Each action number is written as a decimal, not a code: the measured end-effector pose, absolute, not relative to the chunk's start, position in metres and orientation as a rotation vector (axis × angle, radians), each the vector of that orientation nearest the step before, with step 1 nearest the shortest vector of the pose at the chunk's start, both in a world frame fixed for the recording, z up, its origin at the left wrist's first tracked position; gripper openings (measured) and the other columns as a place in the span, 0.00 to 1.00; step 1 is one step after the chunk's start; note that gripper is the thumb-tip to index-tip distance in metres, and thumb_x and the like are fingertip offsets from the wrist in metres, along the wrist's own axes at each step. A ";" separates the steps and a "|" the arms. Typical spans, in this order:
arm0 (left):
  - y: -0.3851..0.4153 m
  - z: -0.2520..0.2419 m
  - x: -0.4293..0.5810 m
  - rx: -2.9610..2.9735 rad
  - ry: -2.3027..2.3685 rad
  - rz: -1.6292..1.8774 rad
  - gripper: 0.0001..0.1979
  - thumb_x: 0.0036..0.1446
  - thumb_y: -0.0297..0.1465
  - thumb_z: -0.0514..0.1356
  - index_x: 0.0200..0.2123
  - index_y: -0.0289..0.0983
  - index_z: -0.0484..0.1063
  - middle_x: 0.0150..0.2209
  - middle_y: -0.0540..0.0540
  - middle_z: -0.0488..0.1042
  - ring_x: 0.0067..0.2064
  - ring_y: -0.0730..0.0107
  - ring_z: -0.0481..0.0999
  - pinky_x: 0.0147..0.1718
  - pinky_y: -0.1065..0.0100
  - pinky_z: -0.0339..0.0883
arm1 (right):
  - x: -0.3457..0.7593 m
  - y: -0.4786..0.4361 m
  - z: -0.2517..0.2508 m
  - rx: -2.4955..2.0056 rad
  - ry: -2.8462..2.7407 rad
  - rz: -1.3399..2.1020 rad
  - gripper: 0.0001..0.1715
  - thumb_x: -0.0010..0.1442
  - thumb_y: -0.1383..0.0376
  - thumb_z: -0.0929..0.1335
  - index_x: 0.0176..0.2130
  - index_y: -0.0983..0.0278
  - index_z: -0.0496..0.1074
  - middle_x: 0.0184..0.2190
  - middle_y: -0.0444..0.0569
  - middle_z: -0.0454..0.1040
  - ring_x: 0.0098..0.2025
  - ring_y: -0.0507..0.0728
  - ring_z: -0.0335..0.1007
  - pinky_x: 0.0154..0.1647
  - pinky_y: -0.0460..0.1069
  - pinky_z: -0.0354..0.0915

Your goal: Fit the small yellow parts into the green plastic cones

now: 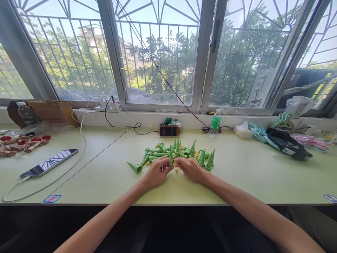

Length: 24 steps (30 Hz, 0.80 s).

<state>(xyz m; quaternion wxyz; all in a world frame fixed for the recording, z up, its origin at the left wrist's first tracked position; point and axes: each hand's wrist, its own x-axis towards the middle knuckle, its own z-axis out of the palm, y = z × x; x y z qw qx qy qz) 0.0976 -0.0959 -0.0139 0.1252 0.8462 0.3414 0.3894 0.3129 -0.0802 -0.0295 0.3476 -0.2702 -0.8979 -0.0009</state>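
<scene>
My left hand (pixel 159 170) is closed round a green cone (pixel 170 162) at the near edge of a pile of green cones (pixel 158 154). Close beside it on the right, my right hand (pixel 191 168) has its fingers pinched together near the cone; what they hold is too small to make out. Small yellow pieces lie among the cones, and one yellow piece (pixel 176 171) rests on the table just below my fingertips. Several cones stand upright with their tips up, while others lie on their sides. One cone (pixel 135 167) lies at the pile's left end.
Behind the pile is a dark device (pixel 169 131), with a green-labelled bottle (pixel 215 123) and tissue box (pixel 242 130) to its right. A phone (pixel 49 163) with a white cable lies on the table (pixel 105 182) at left. A black strap-like item (pixel 288 144) is at right.
</scene>
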 end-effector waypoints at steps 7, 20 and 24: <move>-0.097 -0.014 0.098 2.481 0.980 1.130 0.11 0.62 0.32 0.59 0.27 0.36 0.67 0.27 0.51 0.63 0.27 0.75 0.62 0.26 0.72 0.58 | 0.313 -0.080 -0.030 -0.725 -2.315 0.005 0.12 0.71 0.64 0.60 0.51 0.64 0.67 0.38 0.51 0.79 0.35 0.56 0.77 0.34 0.47 0.65; -0.096 -0.014 0.098 2.510 1.015 1.136 0.12 0.62 0.31 0.57 0.27 0.36 0.62 0.27 0.51 0.61 0.27 0.76 0.62 0.27 0.71 0.58 | 0.311 -0.081 -0.027 -0.776 -2.312 0.024 0.12 0.71 0.63 0.60 0.50 0.63 0.68 0.41 0.53 0.79 0.39 0.58 0.77 0.37 0.48 0.67; -0.096 -0.014 0.099 2.480 1.066 1.171 0.11 0.62 0.31 0.57 0.27 0.37 0.62 0.26 0.52 0.61 0.27 0.75 0.62 0.26 0.71 0.58 | 0.310 -0.081 -0.027 -0.785 -2.269 0.034 0.13 0.70 0.62 0.62 0.52 0.63 0.68 0.44 0.53 0.79 0.43 0.58 0.77 0.40 0.49 0.69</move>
